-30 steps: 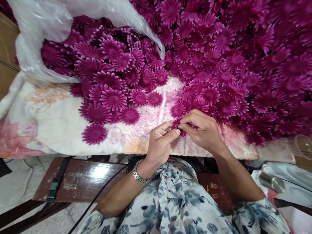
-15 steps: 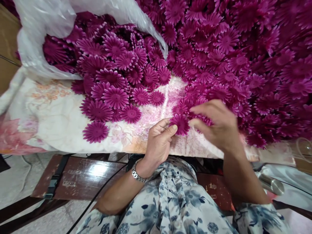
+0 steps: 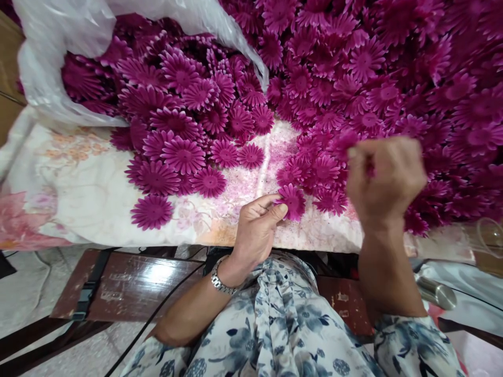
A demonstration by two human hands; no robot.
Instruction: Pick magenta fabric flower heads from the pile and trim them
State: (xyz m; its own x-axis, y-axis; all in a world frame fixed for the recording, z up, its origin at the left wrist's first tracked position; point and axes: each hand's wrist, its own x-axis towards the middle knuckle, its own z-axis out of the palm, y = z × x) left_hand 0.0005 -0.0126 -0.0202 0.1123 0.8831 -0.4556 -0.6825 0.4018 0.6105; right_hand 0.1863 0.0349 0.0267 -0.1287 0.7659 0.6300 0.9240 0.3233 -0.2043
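Between the thumb and fingers of my left hand is a magenta artificial flower head, held face up just above the table's near edge. My right hand is raised over the right-hand heap, blurred by motion, its fingers pinched together. A smeared magenta flower head shows at its fingertips. Loose flower heads lie on the cloth between the two hands. To the left, a spread of similar flower heads spills out of a clear plastic bag.
A large heap of magenta flower heads covers the table's right and back. Under them lies a floral tablecloth dusted with pink specks. A clear cup is at the right edge. Below are a brown bench and a metal cylinder.
My right hand has moved right and up, away from the flower head in my left hand, and its fingers have closed. My left hand keeps its hold in nearly the same place.
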